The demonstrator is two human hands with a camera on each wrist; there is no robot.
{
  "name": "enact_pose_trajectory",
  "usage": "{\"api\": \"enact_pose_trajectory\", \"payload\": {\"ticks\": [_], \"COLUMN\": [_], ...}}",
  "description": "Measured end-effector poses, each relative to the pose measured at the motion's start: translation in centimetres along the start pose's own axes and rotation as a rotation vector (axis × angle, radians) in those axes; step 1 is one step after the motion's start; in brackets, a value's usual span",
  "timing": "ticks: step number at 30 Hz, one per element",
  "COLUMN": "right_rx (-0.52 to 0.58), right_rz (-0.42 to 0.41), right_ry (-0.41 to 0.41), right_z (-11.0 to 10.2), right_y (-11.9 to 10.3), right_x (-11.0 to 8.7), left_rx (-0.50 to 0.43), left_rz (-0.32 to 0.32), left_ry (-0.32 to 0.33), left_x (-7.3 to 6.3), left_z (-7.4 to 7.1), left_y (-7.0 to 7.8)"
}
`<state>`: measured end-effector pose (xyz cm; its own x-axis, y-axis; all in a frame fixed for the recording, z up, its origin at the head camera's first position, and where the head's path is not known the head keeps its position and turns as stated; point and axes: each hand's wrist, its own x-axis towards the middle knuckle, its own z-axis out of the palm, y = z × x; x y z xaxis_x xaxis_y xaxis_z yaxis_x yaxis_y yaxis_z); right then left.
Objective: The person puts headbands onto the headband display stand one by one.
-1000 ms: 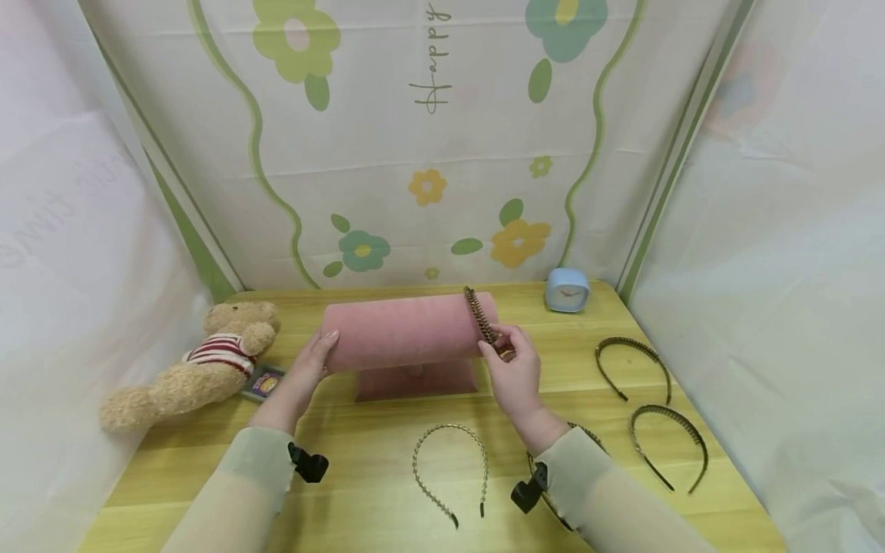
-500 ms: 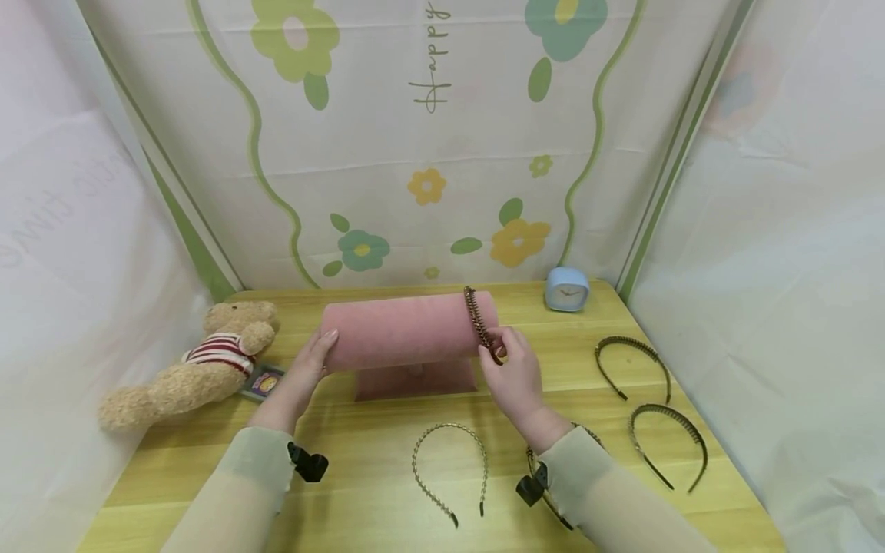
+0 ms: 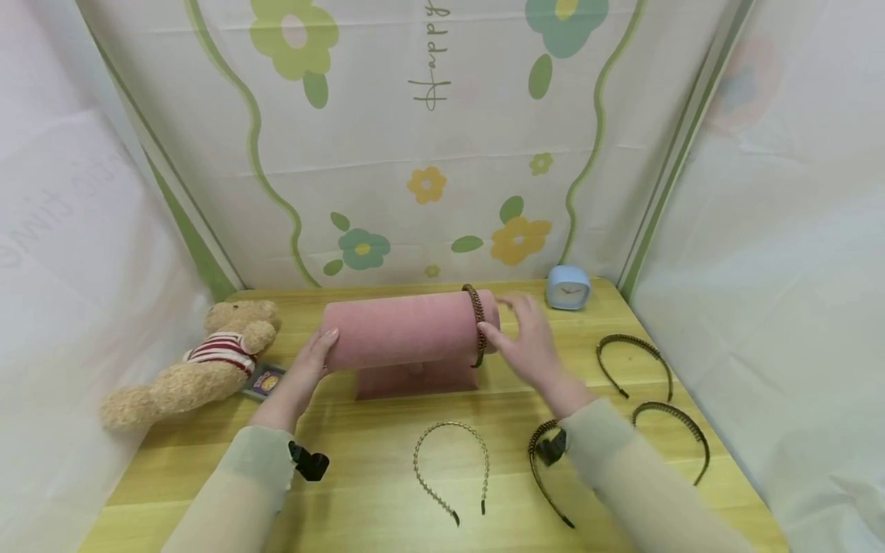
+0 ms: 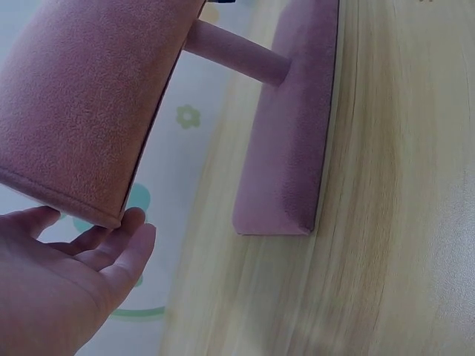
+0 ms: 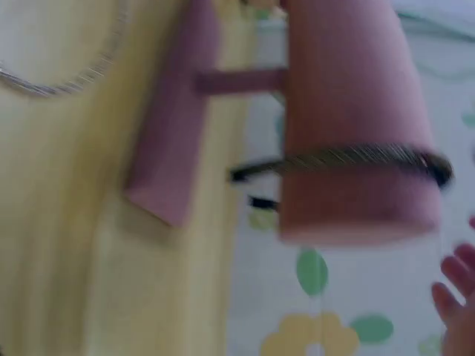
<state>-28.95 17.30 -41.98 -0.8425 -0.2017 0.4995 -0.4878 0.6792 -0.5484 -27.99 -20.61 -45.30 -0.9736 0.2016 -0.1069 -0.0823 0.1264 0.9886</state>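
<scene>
A pink velvet display stand has a padded roll [image 3: 401, 330] raised on a short post over a wedge-shaped base [image 3: 415, 382]. Around the roll's right end sits a dark braided headband [image 3: 478, 319]; its two tips stick out below the roll in the right wrist view. My left hand [image 3: 304, 376] steadies the left end, its relaxed fingers [image 4: 133, 252] touching the roll's edge. Off to the right, my right hand [image 3: 531, 346] has its fingers spread, holding nothing, with the thumb close to the headband. In the right wrist view that hand is apart from the roll.
A thin gold beaded headband [image 3: 451, 424] lies in front of the stand. More dark headbands lie right: one by my right wrist [image 3: 534, 453], others along the edge [image 3: 631, 339]. A blue clock [image 3: 568, 288], teddy bear [image 3: 221, 353] and small framed picture [image 3: 263, 382] stand around.
My right hand has let go of the headband and moved up and right, fingers spreading. The headband now sits straighter and lower round the roll. My left hand has stayed put.
</scene>
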Motion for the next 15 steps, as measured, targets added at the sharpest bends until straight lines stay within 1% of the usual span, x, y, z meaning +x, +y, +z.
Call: {"api": "enact_pose_trajectory", "payload": {"ticks": [1, 3, 6, 8, 11, 15], "right_rx": [0.025, 0.056, 0.109, 0.142, 0.179, 0.191], "right_rz": [-0.006, -0.012, 0.005, 0.019, 0.014, 0.001], "right_ry": [-0.066, -0.227, -0.476, -0.588, -0.678, -0.714], "right_z": [-0.6, -1.7, -2.9, -3.3, -3.3, -2.9], "right_y": [0.5, 1.7, 2.7, 3.0, 2.9, 2.7], "right_x": [0.9, 2.7, 4.7, 5.5, 6.3, 6.6], "left_rx": [0.0, 0.0, 0.003, 0.011, 0.017, 0.015], "left_rz": [0.001, -0.002, -0.009, -0.016, -0.013, -0.002], "left_ry": [-0.003, -0.005, -0.004, -0.003, -0.008, -0.014], "left_x": [0.0, 0.0, -0.1, -0.1, -0.2, -0.3], "left_z": [0.0, -0.1, -0.2, -0.2, -0.2, -0.1], "left_y": [0.0, 0.0, 0.0, -0.1, -0.2, -0.3]}}
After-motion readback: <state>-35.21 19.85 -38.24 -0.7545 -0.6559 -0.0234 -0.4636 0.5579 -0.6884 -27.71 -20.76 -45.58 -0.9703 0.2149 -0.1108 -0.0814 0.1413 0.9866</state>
